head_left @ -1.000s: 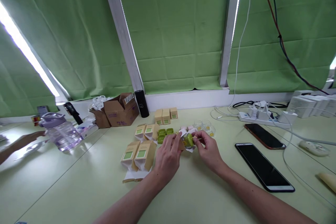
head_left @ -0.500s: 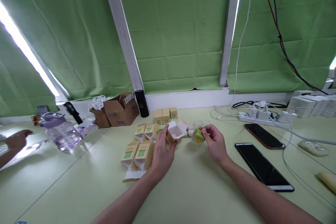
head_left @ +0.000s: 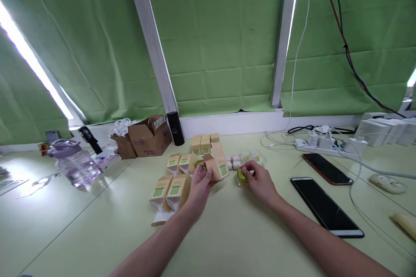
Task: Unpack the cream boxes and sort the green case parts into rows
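Observation:
My left hand (head_left: 199,185) grips a small tan carton with a green label (head_left: 218,167), holding it just above the table. My right hand (head_left: 259,183) presses a small green case in clear wrap (head_left: 241,175) down on the table, a little right of the carton. Behind them lie pink pieces (head_left: 233,162) and clear round cases with yellow centres (head_left: 251,156). Several matching tan cartons (head_left: 170,190) lie to the left of my left hand, and three closed ones (head_left: 205,141) stand in a row further back.
Two black phones (head_left: 326,206) lie to the right, beside a power strip with cables (head_left: 320,143) and white boxes (head_left: 378,132). At the left stand a purple water bottle (head_left: 75,163), brown cardboard boxes (head_left: 147,137) and a black cylinder (head_left: 175,128). Green blinds hang behind the table.
My left hand turned the carton so its label faces me and lowered it. My right hand brought the green case down onto the table. The other person's hand at far left has gone.

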Demonstrator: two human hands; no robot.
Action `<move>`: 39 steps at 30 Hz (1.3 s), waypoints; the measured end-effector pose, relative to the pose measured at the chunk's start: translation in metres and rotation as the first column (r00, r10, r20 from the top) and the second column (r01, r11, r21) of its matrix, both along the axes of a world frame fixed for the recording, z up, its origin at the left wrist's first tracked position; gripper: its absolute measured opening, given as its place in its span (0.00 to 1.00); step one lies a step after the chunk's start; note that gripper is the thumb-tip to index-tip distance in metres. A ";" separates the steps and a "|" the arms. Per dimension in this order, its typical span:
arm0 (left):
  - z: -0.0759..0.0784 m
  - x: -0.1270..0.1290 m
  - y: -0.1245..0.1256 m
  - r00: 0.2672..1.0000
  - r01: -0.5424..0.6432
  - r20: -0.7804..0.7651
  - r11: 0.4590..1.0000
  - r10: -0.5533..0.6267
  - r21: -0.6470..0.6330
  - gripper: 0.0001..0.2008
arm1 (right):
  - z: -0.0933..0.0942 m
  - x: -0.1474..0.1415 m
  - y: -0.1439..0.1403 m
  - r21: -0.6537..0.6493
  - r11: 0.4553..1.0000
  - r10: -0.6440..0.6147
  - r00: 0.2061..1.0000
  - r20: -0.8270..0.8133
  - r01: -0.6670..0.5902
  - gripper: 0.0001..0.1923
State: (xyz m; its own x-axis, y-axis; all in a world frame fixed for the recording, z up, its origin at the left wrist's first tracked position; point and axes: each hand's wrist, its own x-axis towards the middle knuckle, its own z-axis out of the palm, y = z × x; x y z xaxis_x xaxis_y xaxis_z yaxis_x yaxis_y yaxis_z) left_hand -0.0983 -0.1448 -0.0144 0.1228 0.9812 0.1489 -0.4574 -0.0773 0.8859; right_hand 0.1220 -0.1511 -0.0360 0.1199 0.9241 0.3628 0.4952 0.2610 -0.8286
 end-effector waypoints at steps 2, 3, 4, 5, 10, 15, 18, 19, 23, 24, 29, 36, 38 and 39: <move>0.001 0.001 -0.002 0.999 0.035 0.041 0.999 -0.035 -0.014 0.25 | -0.002 -0.001 0.000 0.011 1.000 0.009 1.000 -0.005 -0.009 0.12; 0.002 0.001 -0.003 0.997 0.050 0.057 0.998 -0.049 -0.025 0.23 | -0.003 -0.001 0.001 0.018 1.000 0.015 1.000 -0.015 -0.015 0.12; 0.003 0.001 -0.003 0.995 0.064 0.072 0.997 -0.061 -0.038 0.21 | -0.004 -0.002 0.001 0.023 1.000 0.022 0.999 -0.026 -0.021 0.12; 0.003 0.001 -0.004 0.994 0.077 0.086 0.996 -0.073 -0.050 0.19 | -0.005 -0.002 0.001 0.024 0.999 0.028 0.999 -0.033 -0.027 0.11; 0.001 0.002 -0.005 0.987 0.123 0.111 0.988 -0.112 -0.091 0.13 | -0.006 -0.002 0.001 0.008 0.999 0.051 0.999 -0.010 -0.051 0.10; 0.002 0.003 -0.008 0.984 0.152 0.107 0.984 -0.141 -0.098 0.16 | 0.005 -0.002 -0.006 0.149 0.989 -0.003 1.000 0.000 0.003 0.12; 0.003 0.005 -0.011 0.984 0.162 0.092 0.982 -0.154 -0.093 0.17 | 0.015 -0.006 -0.013 0.236 0.971 0.038 0.999 -0.009 -0.035 0.12; 0.003 0.006 -0.012 0.984 0.167 0.085 0.982 -0.160 -0.089 0.17 | 0.018 -0.008 -0.016 0.246 0.968 0.058 0.998 -0.012 -0.053 0.12; 0.001 0.009 -0.014 0.985 0.169 0.059 0.983 -0.165 -0.070 0.19 | 0.025 -0.017 -0.026 0.233 0.964 0.135 0.991 0.000 -0.131 0.13; 0.000 0.009 -0.014 0.986 0.161 0.053 0.985 -0.157 -0.069 0.20 | 0.026 -0.019 -0.027 0.225 0.963 0.152 0.988 0.001 -0.148 0.14; -0.004 0.009 -0.013 0.989 0.147 0.017 0.987 -0.147 -0.062 0.27 | 0.024 -0.023 -0.029 0.146 0.982 0.134 0.986 -0.096 -0.119 0.16; 0.000 0.012 -0.018 0.990 0.128 -0.051 0.991 -0.129 -0.024 0.31 | 0.026 -0.025 -0.029 0.112 0.957 0.291 0.887 -0.359 -0.269 0.22; 0.005 0.013 -0.020 0.989 0.114 -0.092 0.994 -0.113 0.001 0.31 | 0.029 -0.027 -0.031 0.117 0.956 0.293 0.875 -0.386 -0.268 0.23; 0.007 0.013 -0.022 0.988 0.106 -0.117 0.994 -0.104 0.016 0.30 | 0.030 -0.027 -0.031 0.120 0.958 0.288 0.873 -0.394 -0.262 0.23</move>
